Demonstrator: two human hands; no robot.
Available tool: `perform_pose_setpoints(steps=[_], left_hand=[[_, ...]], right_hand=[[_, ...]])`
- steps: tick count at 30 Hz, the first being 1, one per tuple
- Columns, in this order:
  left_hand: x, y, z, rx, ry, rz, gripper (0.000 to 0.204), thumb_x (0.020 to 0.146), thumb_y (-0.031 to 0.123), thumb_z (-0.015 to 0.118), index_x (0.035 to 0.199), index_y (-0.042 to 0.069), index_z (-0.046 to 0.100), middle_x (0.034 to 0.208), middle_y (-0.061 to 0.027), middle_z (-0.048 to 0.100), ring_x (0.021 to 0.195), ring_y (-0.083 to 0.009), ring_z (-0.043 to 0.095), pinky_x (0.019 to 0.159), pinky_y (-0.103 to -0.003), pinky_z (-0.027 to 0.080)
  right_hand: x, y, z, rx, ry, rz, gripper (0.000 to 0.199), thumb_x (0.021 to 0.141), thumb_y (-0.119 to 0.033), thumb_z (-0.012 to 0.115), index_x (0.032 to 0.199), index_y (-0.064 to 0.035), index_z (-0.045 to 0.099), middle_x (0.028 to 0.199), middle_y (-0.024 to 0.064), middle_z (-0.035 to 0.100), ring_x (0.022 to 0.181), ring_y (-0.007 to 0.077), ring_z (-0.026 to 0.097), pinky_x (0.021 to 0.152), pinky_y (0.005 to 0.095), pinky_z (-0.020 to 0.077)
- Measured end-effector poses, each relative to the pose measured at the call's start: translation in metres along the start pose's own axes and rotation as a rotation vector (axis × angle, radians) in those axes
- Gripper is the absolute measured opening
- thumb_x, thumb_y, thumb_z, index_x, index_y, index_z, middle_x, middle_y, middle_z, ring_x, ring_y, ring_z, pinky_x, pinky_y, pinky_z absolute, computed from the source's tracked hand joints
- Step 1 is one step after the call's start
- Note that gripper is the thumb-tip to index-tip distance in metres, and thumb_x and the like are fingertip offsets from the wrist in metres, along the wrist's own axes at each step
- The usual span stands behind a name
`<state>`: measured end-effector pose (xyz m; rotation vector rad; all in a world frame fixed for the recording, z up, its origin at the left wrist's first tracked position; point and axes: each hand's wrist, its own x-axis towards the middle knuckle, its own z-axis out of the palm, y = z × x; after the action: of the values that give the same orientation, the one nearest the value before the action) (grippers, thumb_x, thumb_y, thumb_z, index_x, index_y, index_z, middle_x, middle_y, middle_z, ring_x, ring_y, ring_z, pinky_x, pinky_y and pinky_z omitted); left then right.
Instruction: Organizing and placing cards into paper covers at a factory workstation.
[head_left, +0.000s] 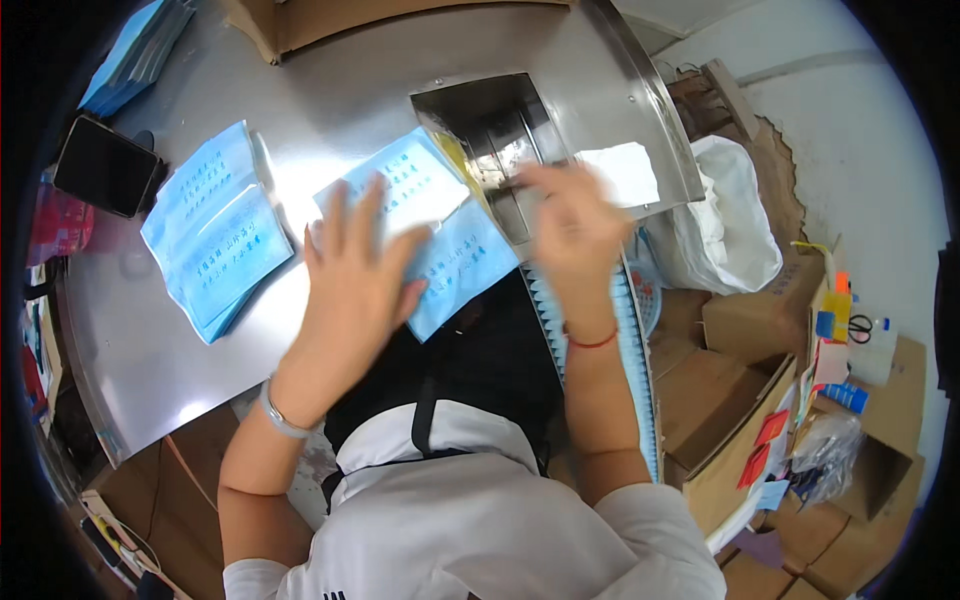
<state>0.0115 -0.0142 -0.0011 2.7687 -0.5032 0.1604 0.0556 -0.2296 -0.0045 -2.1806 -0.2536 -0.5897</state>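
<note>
My left hand (350, 265) lies with fingers spread over a blue-and-white printed packet (455, 265) at the table's near edge. A strip of yellow shows along the packet's far right side. My right hand (575, 215) is raised beside the rectangular opening (480, 110) in the steel table, its fingers smeared by motion. Whether it holds anything cannot be made out. Just past it, a white sheet (625, 172) lies on the metal. Left of my left hand rests a stack of similar blue packets (220, 225).
On the steel table (330, 80) a dark-screened phone (107, 165) stands at the left, near more blue packets (135, 60). A cardboard box (400, 18) sits at the far edge. To the right are a white bag (735, 220), open cartons (730, 400) and a ridged blue strip (632, 370).
</note>
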Motion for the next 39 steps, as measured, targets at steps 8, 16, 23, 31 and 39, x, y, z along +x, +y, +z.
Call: perform_pose_setpoints(steps=[8,16,23,31,39], left_hand=[[0.050,-0.007,0.005,0.106,0.111,0.277,0.050,0.077,0.050,0.073,0.099,0.006,0.061,0.143,-0.0219,0.048,0.121,-0.0381,0.050,0.098,-0.053,0.038],[-0.005,0.000,-0.010,-0.189,-0.094,0.086,0.041,0.078,0.026,0.071,0.114,0.007,0.063,0.144,-0.0251,0.046,0.090,-0.0291,0.057,0.083,-0.040,0.045],[0.020,-0.014,-0.011,-0.343,-0.047,0.126,0.072,0.062,0.011,0.084,0.129,0.014,0.060,0.141,-0.0216,0.046,0.094,-0.0338,0.059,0.086,-0.043,0.050],[0.040,0.015,-0.046,-0.477,-0.220,0.333,0.067,0.075,0.008,0.072,0.138,0.013,0.050,0.148,-0.0279,0.036,0.111,-0.0439,0.059,0.092,-0.044,0.053],[0.209,-0.073,-0.070,-0.194,0.782,-0.143,0.094,0.079,0.026,0.075,0.149,-0.006,0.021,0.152,-0.0384,0.019,0.139,-0.0527,0.024,0.113,-0.058,0.022]], right_hand=[[-0.007,0.040,-0.014,-0.543,0.022,-0.022,0.032,0.077,-0.004,0.070,0.109,0.0026,0.070,0.103,0.0143,0.058,0.098,0.0335,0.053,0.086,0.0417,0.0459],[0.007,0.008,-0.053,-0.526,0.357,-0.128,0.023,0.085,-0.002,0.066,0.108,-0.0005,0.071,0.110,0.0152,0.068,0.098,0.0313,0.063,0.086,0.0388,0.0497],[-0.027,-0.031,0.025,-0.379,-0.317,-0.433,0.021,0.080,-0.010,0.063,0.100,-0.0060,0.069,0.101,0.0157,0.065,0.094,0.0319,0.065,0.103,0.0569,0.0428],[0.039,0.010,0.038,-0.257,-0.424,-0.229,0.018,0.082,-0.022,0.060,0.073,-0.0064,0.058,0.070,0.0151,0.060,0.070,0.0376,0.060,0.077,0.0481,0.0508],[0.151,-0.023,0.014,-0.090,0.153,-0.258,0.013,0.090,-0.014,0.064,0.087,-0.0026,0.070,0.077,0.0139,0.068,0.067,0.0333,0.065,0.061,0.0387,0.0513]])
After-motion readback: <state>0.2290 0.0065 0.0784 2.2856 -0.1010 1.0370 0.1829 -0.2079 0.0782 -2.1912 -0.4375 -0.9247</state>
